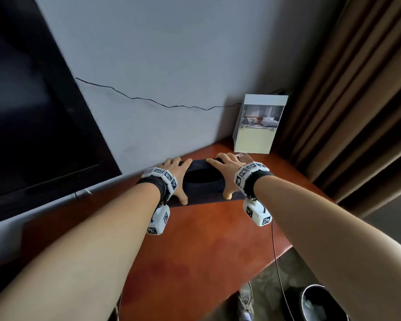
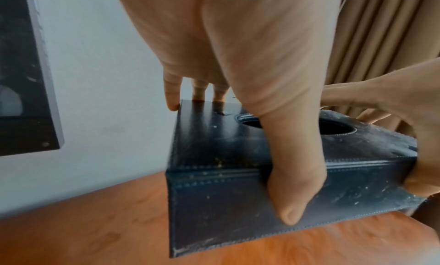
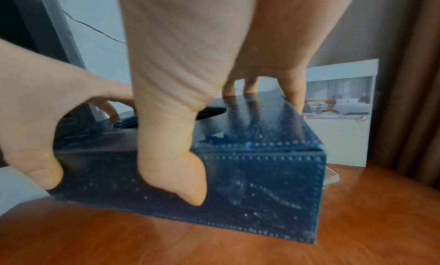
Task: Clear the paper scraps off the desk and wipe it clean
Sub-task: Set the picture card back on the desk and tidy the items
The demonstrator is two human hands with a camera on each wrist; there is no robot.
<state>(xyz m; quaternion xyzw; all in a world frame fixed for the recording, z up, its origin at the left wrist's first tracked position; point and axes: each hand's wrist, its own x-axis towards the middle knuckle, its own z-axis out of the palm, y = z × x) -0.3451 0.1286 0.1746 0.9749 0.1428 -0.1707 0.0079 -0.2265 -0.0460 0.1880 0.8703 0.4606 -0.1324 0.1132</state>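
Observation:
A dark blue stitched tissue box [image 1: 204,181] with an oval slot on top is at the back of the red-brown wooden desk [image 1: 206,251], close to the wall. My left hand [image 1: 178,180] grips its left end, with the thumb [image 2: 292,175] on the front face and the fingers over the back edge. My right hand [image 1: 223,176] grips the right end the same way, thumb [image 3: 176,175] on the front of the box [image 3: 262,184]. The box surface [image 2: 226,203] is dusty and speckled. Whether it touches the desk I cannot tell. No paper scraps or cloth show.
A clear stand with a room photo [image 1: 257,126] is just behind the box on the right. A dark TV screen [image 1: 33,112] hangs at the left, and brown curtains [image 1: 357,112] hang at the right. A bin [image 1: 320,302] stands on the floor below the desk's edge.

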